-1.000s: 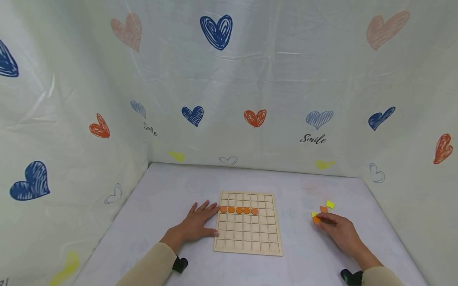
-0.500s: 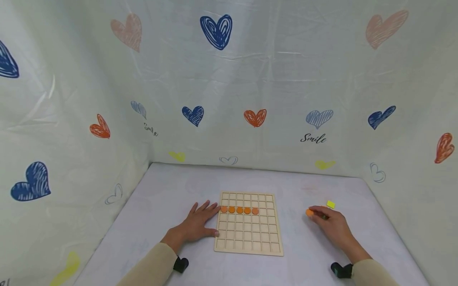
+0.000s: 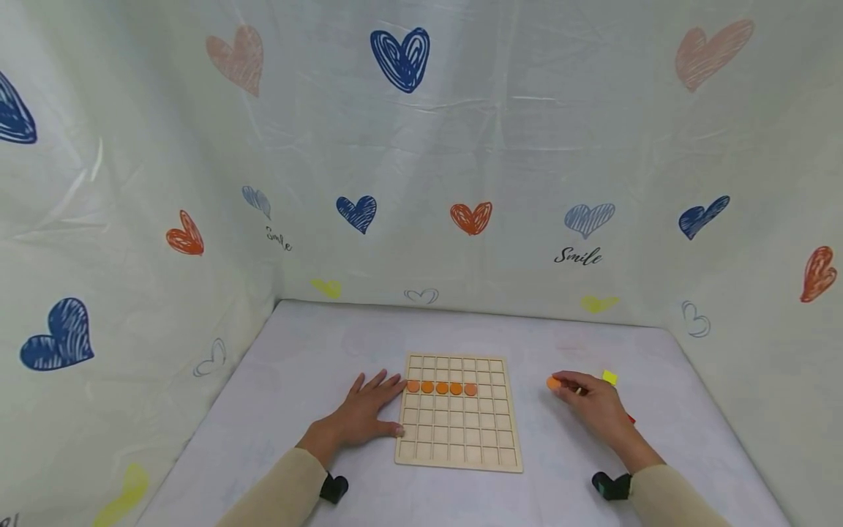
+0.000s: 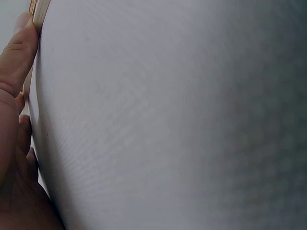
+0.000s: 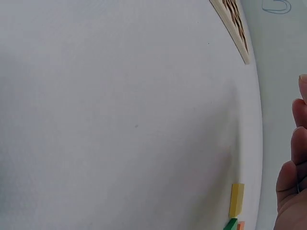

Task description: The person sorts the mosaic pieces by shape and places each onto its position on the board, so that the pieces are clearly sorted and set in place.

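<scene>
A pale wooden grid board (image 3: 459,432) lies on the white table, with a row of several orange discs (image 3: 442,388) across one of its upper rows. My left hand (image 3: 356,416) rests with spread fingers at the board's left edge. In the left wrist view its thumb (image 4: 19,55) touches the side of the board (image 4: 42,12). Right of the board, my right hand (image 3: 596,410) pinches another orange disc (image 3: 553,383) between thumb and fingertips, above the table. That disc is out of sight in the right wrist view.
A yellow square tile (image 3: 609,377) lies behind the right hand, and a red piece (image 3: 631,419) peeks out beside the wrist. Low in the right wrist view are a yellow block (image 5: 236,201) and a green piece (image 5: 231,224). Heart-printed curtains (image 3: 421,161) enclose the table.
My right hand has lifted the orange disc from the loose pieces and moved left and away from me, toward the board. The left hand and the board stay in place.
</scene>
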The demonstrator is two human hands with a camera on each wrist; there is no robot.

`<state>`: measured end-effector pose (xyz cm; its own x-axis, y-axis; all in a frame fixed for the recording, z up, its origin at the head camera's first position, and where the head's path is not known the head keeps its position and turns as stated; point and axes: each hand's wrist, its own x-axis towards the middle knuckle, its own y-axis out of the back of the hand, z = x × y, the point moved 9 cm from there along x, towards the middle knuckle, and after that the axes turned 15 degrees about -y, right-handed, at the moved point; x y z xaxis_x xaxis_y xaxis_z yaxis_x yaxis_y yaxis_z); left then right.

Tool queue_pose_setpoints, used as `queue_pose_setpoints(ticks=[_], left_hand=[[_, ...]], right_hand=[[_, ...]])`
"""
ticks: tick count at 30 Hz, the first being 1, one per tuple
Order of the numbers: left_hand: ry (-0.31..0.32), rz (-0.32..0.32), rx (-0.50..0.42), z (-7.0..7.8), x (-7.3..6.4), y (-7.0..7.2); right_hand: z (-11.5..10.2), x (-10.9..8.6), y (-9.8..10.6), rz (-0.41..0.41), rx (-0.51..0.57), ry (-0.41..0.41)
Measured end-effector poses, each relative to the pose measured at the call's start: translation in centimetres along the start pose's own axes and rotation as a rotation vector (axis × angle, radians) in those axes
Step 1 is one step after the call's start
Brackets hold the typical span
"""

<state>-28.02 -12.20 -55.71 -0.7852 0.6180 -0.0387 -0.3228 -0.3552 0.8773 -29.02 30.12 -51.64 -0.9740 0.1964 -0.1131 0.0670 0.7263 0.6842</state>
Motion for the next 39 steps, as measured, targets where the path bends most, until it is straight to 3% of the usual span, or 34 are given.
queue_pose_setpoints(ticks=[15, 39], left_hand=[[-0.01, 0.003, -0.005, 0.4, -0.1, 0.2], [-0.003, 0.0, 0.013, 0.2, 0.0, 0.2]], right_hand=[[-2.5, 0.7, -1.9, -0.018, 0.005, 0.04], [-6.0, 1.1, -7.0, -0.106, 0.067, 0.077]])
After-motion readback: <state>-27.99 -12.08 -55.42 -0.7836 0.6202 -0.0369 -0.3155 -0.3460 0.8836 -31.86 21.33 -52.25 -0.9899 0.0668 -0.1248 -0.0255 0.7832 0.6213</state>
